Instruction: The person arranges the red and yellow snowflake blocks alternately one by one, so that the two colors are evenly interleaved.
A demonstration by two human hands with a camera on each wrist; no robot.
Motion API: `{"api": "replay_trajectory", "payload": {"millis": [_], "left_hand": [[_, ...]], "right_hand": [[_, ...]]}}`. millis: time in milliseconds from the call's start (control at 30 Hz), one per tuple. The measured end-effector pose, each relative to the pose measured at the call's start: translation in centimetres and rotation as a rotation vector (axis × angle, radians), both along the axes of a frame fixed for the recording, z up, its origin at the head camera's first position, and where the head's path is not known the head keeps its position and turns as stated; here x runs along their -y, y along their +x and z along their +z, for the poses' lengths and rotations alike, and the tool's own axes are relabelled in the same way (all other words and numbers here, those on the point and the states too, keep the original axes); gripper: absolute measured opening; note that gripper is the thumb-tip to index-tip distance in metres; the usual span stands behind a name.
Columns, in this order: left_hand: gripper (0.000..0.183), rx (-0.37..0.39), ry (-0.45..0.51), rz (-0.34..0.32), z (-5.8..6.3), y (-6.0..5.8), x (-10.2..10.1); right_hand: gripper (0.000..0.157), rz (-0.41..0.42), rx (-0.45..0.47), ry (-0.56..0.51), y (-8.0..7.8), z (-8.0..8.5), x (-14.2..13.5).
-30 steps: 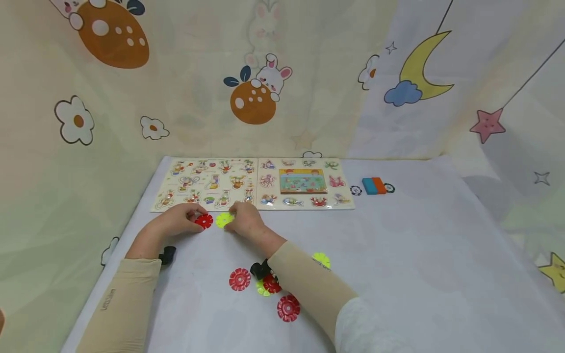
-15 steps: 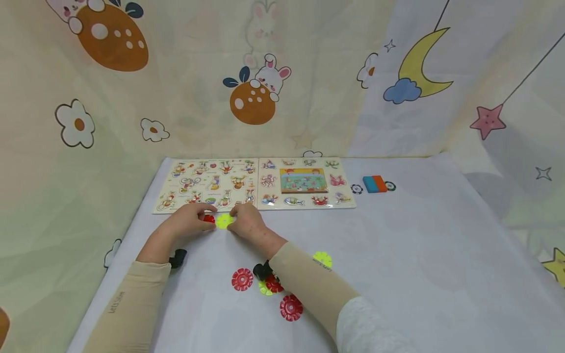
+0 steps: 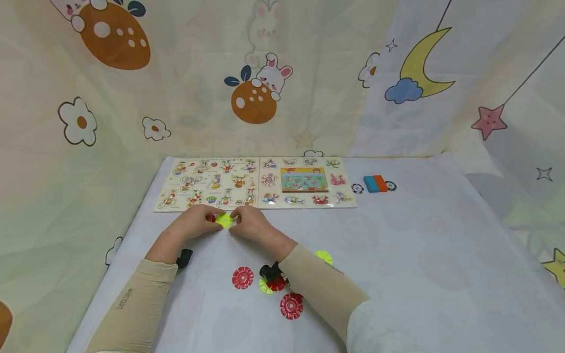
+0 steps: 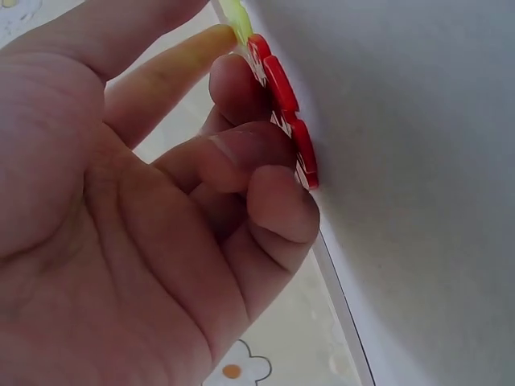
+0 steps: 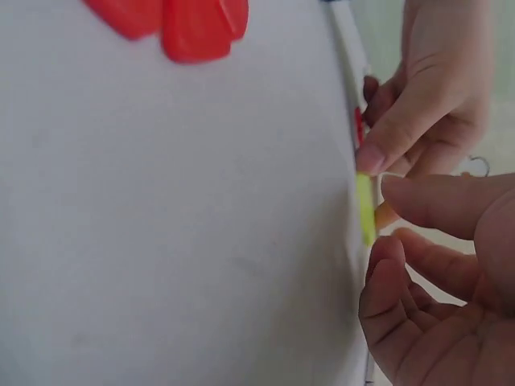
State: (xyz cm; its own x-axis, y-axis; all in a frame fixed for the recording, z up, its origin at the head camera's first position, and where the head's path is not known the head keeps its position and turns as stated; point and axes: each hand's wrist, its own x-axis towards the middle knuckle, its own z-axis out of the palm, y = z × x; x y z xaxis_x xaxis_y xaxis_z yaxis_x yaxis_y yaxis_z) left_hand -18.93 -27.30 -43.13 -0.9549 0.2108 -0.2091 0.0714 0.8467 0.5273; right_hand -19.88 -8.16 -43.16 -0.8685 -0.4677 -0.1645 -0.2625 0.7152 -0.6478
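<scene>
The person's left hand [image 3: 194, 223] now reaches across to the yellow disc [image 3: 224, 220] and pinches it between thumb and a straight finger, while its curled fingers touch the red disc [image 4: 282, 87]. The right hand [image 3: 253, 223], at the yellow disc's three o'clock, has its thumb and fingers parted just beside the edge and seems to have let go; whether a fingertip brushes it cannot be told. This suggests the yellow disc is being passed to the left hand, bringing the two discs together. Both are near the desk [image 3: 397, 255] surface, at six o'clock of the picture boards [image 3: 207, 192].

A second ago the left hand held only the red disc, with a gap between it and the yellow one. Now the red disc sits close at the yellow disc's nine o'clock, mostly hidden behind the left fingers in the head view; the yellow disc has barely shifted.
</scene>
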Motion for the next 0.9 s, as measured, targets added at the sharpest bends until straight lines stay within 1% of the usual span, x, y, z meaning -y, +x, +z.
{"api": "replay_trajectory", "payload": {"millis": [133, 200, 267, 300, 367, 467, 533, 600, 667, 767, 900], "left_hand": [[0.048, 0.007, 0.02, 0.01, -0.3, -0.2, 0.1], [0.048, 0.011, 0.03, 0.009, -0.3, -0.2, 0.1], [0.048, 0.016, 0.037, 0.012, -0.3, -0.2, 0.0], [0.048, 0.015, 0.039, 0.007, -0.2, -0.2, 0.0], [0.049, 0.012, 0.036, 0.005, -0.1, -0.2, 0.1], [0.05, 0.004, 0.021, -0.006, -0.1, -0.2, 0.5], [0.05, 0.001, 0.014, -0.007, -0.1, -0.2, 0.7], [0.051, 0.004, 0.017, -0.006, -0.1, -0.2, 0.7], [0.05, 0.004, 0.029, -0.006, -0.1, -0.2, 0.7], [0.05, 0.001, 0.043, -0.015, -0.2, -0.2, 0.6], [0.049, 0.005, 0.044, -0.013, -0.4, -0.3, 0.4]], "right_hand": [[0.036, 0.07, 0.126, -0.073, 1.6, 0.9, -1.5], [0.035, 0.112, 0.168, -0.095, 2.6, 1.3, -2.3], [0.033, 0.163, 0.183, -0.092, 3.7, 1.4, -3.1], [0.032, 0.196, 0.181, -0.077, 4.3, 1.5, -3.5], [0.03, 0.264, 0.147, -0.018, 5.5, 1.5, -4.0], [0.034, 0.37, 0.062, 0.114, 7.2, 1.3, -4.3], [0.038, 0.407, 0.006, 0.188, 8.1, 1.1, -4.2], [0.04, 0.41, -0.027, 0.235, 8.7, 0.8, -4.0], [0.04, 0.385, -0.035, 0.26, 9.0, 0.6, -3.7], [0.04, 0.337, -0.036, 0.291, 9.2, 0.5, -3.4], [0.042, 0.313, -0.03, 0.324, 9.2, 0.7, -3.2]]}}
